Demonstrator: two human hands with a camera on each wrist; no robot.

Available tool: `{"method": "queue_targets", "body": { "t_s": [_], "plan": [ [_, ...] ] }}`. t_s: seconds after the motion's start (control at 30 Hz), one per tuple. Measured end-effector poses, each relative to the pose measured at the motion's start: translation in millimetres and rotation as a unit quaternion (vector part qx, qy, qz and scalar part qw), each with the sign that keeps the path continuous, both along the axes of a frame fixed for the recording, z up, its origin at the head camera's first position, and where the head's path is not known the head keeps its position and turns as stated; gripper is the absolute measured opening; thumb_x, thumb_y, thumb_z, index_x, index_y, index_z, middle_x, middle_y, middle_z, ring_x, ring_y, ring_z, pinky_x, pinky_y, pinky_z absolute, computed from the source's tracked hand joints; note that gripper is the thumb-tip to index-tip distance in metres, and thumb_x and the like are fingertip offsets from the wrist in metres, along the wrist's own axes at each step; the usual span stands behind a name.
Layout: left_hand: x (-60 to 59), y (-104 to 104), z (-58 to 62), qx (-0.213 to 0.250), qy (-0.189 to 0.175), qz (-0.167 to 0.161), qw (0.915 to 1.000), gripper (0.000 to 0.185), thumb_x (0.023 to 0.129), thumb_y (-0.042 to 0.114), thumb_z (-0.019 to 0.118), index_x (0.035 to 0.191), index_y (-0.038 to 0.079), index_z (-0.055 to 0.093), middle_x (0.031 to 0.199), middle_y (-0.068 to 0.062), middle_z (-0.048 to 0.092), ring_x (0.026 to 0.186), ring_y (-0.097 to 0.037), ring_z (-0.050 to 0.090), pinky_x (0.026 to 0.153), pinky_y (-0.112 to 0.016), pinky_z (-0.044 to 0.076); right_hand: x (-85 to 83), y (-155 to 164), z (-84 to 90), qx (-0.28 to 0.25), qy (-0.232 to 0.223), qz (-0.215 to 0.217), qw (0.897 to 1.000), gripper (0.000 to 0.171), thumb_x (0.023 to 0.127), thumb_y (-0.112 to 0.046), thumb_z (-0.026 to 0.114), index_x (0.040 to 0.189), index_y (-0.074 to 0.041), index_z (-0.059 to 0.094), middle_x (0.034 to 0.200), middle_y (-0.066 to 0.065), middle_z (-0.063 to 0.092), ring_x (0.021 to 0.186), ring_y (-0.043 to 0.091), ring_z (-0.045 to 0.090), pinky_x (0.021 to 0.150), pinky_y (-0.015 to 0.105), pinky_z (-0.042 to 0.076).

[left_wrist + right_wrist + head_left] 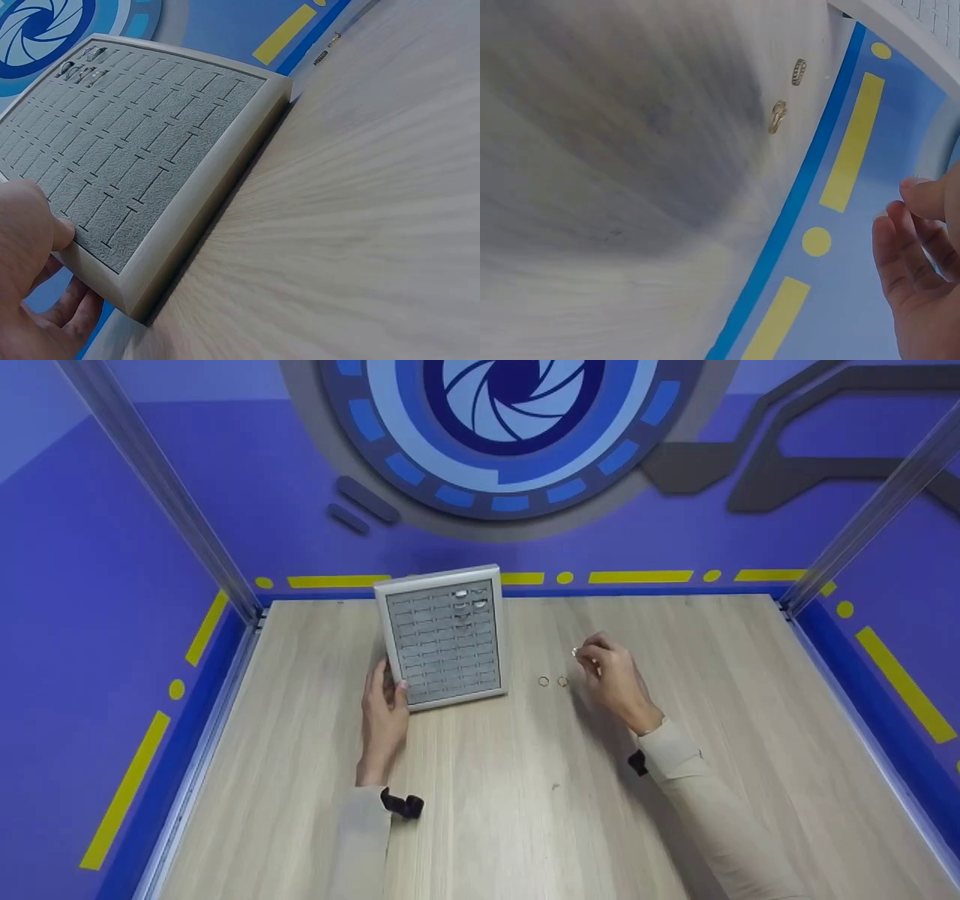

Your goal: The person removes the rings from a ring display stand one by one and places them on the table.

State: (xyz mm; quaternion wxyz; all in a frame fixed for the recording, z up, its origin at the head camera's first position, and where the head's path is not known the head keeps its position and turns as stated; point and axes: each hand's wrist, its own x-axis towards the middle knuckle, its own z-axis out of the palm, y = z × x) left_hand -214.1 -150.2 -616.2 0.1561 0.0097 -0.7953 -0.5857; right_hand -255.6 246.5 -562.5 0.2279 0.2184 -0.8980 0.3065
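Left hand: the left hand (384,712), low and left of centre in the head view, grips the lower left corner of the grey rectangular ring tray with a pale frame (444,636); in the left wrist view the thumb (30,217) presses on the slotted felt and the fingers curl under the frame.
Tray: it is tilted, its near edge lifted off the light wooden table (480,810); a few small rings (469,598) sit in its top right slots, too small to make out.
Right hand: the right hand (611,675), right of centre in the head view, has its fingertips drawn together on a small pale ring (576,652), most of it hidden by the fingers.
Right wrist view: only the curled fingers (911,247) show at the right edge; the pinched ring is out of frame.
Loose rings: two small gold-coloured rings (553,681) lie side by side on the table, between tray and right hand, just beside that hand.
Blur: the table is streaked in both wrist views.
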Motion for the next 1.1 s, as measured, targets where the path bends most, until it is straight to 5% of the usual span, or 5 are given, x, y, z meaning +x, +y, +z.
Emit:
{"method": "queue_targets", "body": {
  "t_s": [0.37, 1.1],
  "plan": [
    [-0.7, 0, -0.7, -0.005, -0.021, -0.001, 0.9998, 0.058, 0.111, 0.008, 0.053, 0.165, 0.004, 0.032, 0.161, -0.018, 0.045, 0.147, -0.034, 0.051, 0.121, -0.043, 0.048, 0.6, 9, -7.4, -0.001, -0.031, -0.015, 0.999, 0.016, 0.092, 0.012, 0.071, 0.090, -0.002, 0.078, 0.099, 0.011, 0.068, 0.083, 0.023, 0.069, 0.067, 0.036, 0.061],
    [0.3, 0, 0.4, -0.006, 0.004, 0.000, 1.0000, 0.057, 0.109, 0.005, 0.056, 0.162, 0.000, 0.036, 0.159, -0.022, 0.047, 0.146, -0.037, 0.052, 0.120, -0.049, 0.048, -1.2, 16, -26.1, 0.021, -0.086, -0.021, 0.996, 0.009, 0.093, 0.006, 0.074, 0.094, 0.002, 0.082, 0.097, 0.011, 0.071, 0.082, 0.023, 0.070, 0.068, 0.037, 0.062]
  ]
}}
